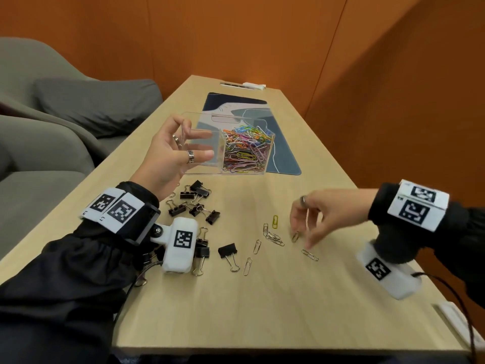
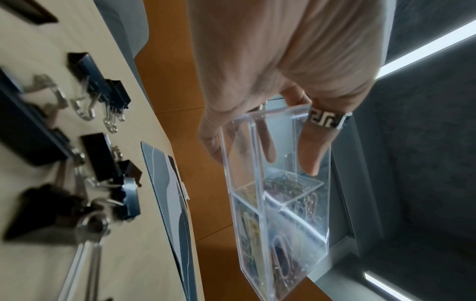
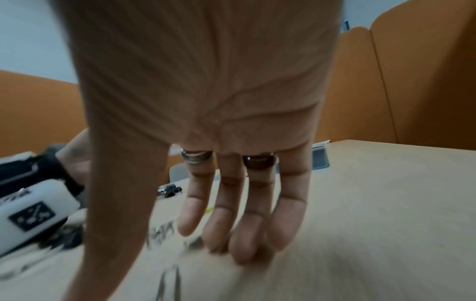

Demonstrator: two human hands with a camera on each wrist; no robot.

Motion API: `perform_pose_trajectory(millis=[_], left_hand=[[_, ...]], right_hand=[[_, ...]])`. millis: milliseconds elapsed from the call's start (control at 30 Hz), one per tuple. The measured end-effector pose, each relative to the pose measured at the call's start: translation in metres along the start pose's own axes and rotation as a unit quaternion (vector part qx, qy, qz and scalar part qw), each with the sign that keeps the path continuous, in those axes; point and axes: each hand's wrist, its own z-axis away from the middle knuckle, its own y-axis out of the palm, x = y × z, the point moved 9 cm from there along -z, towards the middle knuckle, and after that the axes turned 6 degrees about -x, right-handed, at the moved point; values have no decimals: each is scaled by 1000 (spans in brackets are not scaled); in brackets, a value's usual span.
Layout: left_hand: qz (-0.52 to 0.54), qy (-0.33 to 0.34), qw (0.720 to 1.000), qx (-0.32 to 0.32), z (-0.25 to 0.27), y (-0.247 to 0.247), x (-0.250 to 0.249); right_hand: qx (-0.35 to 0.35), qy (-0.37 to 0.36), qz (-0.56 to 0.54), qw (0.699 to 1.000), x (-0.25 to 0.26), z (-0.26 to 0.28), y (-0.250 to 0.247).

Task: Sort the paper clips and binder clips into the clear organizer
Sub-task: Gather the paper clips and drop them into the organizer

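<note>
My left hand grips the empty left compartment of the clear organizer, thumb on the near wall and fingers over the rim. In the left wrist view the left hand seems to hold the organizer off the table. Its right compartment is packed with coloured paper clips. Black binder clips lie scattered under my left wrist. My right hand hangs with fingers straight down over loose paper clips, holding nothing; the right hand nearly touches the tabletop.
The light wooden table runs away from me between a grey sofa on the left and an orange wall. A blue patterned mat lies behind the organizer. A white object sits at the near right edge.
</note>
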Motion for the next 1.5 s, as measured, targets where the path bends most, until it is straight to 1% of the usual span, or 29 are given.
perform_pose_trajectory(millis=[67, 100, 200, 267, 400, 533, 667, 800, 933, 1000, 1067, 1133, 1233, 1500], left_hand=[[-3, -2, 1000, -1, 0, 0, 1], [-6, -3, 1000, -1, 0, 1, 1], [-9, -4, 1000, -1, 0, 2, 2], [-7, -5, 1000, -1, 0, 1, 2], [1, -6, 1000, 0, 1, 1, 1], [0, -6, 1000, 1, 1, 1, 1], [-7, -5, 1000, 0, 0, 0, 1], [-7, -1, 1000, 1, -1, -1, 1], [-8, 1, 1000, 1, -1, -1, 1], [-6, 1, 1000, 0, -1, -1, 0], [-5, 0, 1000, 2, -1, 0, 1], [-7, -1, 1000, 3, 0, 0, 1], [-6, -1, 1000, 1, -1, -1, 1], [-7, -1, 1000, 4, 0, 0, 1]], right_hand=[[19, 18, 12, 1000, -10, 1, 18], [18, 22, 17, 999, -13, 1, 23], [4, 16, 13, 1000, -14, -1, 29], [11, 7, -2, 1000, -12, -2, 30], [14, -4, 0, 1000, -12, -1, 29], [-4, -20, 20, 1000, -12, -3, 27], [-26, -7, 12, 1000, -20, -3, 21], [-4, -9, -10, 1000, -24, -1, 22], [12, -19, 25, 999, -21, -2, 24], [-2, -29, 26, 999, -18, -5, 21], [-23, -37, 4, 999, -14, -10, 17], [-29, -33, -11, 999, -13, -15, 15], [-22, -23, 9, 999, -16, -21, 13], [10, -30, 59, 998, -15, -21, 19]])
